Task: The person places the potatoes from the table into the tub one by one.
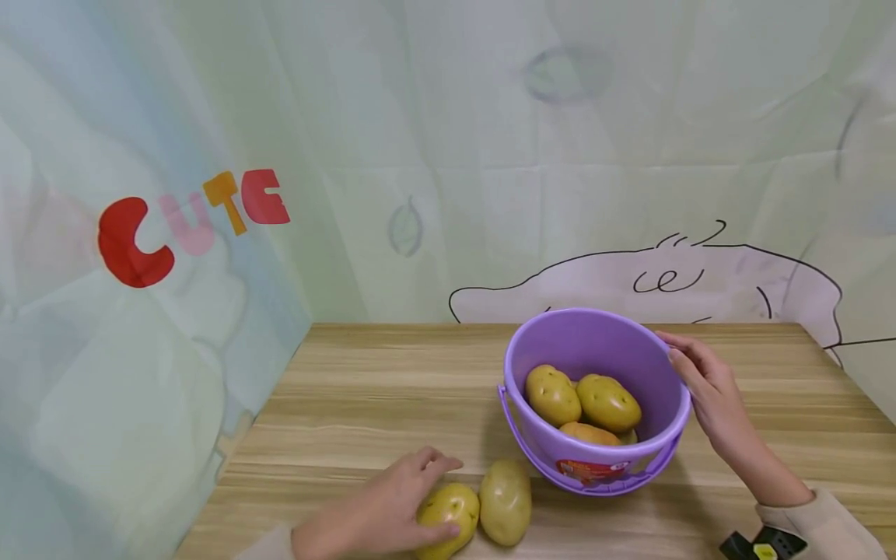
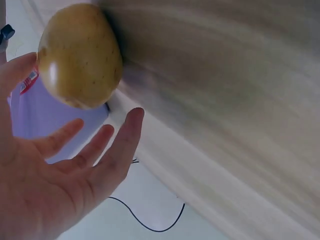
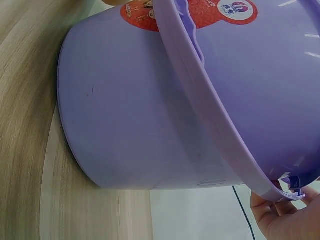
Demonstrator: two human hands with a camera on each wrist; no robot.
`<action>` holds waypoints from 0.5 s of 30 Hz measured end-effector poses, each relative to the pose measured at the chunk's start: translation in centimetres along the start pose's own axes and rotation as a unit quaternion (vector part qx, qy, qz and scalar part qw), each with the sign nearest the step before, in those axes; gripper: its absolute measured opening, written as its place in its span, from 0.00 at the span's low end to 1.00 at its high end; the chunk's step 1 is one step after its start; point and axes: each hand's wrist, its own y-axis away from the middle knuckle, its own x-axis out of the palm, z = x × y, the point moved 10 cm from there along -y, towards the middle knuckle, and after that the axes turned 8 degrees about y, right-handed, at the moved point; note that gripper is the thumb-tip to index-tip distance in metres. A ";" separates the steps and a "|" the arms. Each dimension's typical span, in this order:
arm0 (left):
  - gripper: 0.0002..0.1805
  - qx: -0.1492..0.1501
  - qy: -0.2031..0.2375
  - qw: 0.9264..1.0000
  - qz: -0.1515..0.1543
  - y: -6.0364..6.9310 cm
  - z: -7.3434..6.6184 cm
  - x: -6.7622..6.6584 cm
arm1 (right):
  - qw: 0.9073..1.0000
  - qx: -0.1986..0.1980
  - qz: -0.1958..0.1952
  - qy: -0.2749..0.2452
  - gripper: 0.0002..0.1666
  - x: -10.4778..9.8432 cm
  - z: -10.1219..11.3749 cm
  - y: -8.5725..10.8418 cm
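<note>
A purple bucket [image 1: 595, 470] with its handle hanging down in front stands on the table, several potatoes [image 1: 607, 403] inside. My right hand [image 1: 714, 389] grips the bucket's rim on the right; in the right wrist view its fingers [image 3: 265, 207] curl at the rim by the handle joint. Left of the bucket, two potatoes lie side by side: a yellow one [image 1: 453, 509] and a paler one [image 1: 505, 502]. My left hand [image 1: 385, 502] is spread around the yellow potato. In the left wrist view, the thumb is beside that potato [image 2: 80, 55] and the other fingers stand apart from it.
The wood-patterned table [image 1: 378, 397] reaches back to a printed cloth backdrop [image 1: 420, 155], with another cloth side at left bearing coloured letters [image 1: 136, 245]. A black device [image 1: 763, 544] sits on the right wrist.
</note>
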 end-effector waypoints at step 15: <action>0.37 -0.020 0.034 0.999 0.014 0.2 0.2 1.6 | 1.000 -0.004 -0.006 -0.006 0.21 -0.1 0.1 -0.1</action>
